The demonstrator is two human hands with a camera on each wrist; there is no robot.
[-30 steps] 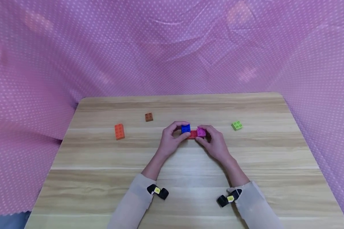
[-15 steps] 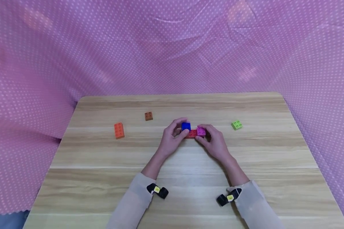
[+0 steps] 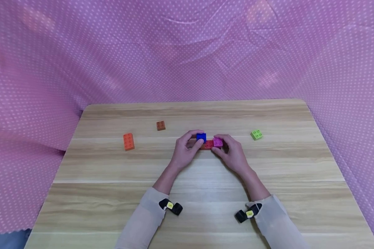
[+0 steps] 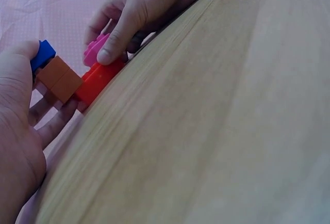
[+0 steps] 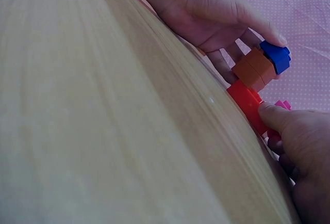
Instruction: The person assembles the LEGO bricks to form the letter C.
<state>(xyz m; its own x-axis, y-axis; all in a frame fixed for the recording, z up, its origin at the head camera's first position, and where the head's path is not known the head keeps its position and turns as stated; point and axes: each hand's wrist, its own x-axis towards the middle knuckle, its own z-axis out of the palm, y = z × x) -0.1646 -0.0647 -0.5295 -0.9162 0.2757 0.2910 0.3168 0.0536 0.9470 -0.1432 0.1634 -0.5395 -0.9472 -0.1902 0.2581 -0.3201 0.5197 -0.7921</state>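
A red brick [image 3: 208, 144] lies on the table between the hands. On its left end stand two stacked brown bricks [image 4: 59, 79], largely hidden by fingers in the head view. At the top of that stack is a blue brick [image 3: 201, 137]; it looks slightly tilted, and I cannot tell whether it is seated. My left hand [image 3: 184, 152] pinches the blue brick between thumb and forefinger. A pink brick [image 3: 217, 142] sits on the red brick's right end. With thumb and fingers, my right hand [image 3: 233, 154] grips the pink brick, its thumb also touching the red one.
On the wooden table [image 3: 193, 218], an orange brick [image 3: 128, 141] and a small brown brick [image 3: 160, 125] lie to the left. A light green brick [image 3: 257, 135] is at the right. Pink dotted cloth [image 3: 187, 52] hangs behind and beside the table.
The left thumb has moved up from near the red brick onto the blue brick's front, and the blue brick has tipped a little. The right hand keeps its grip in place.
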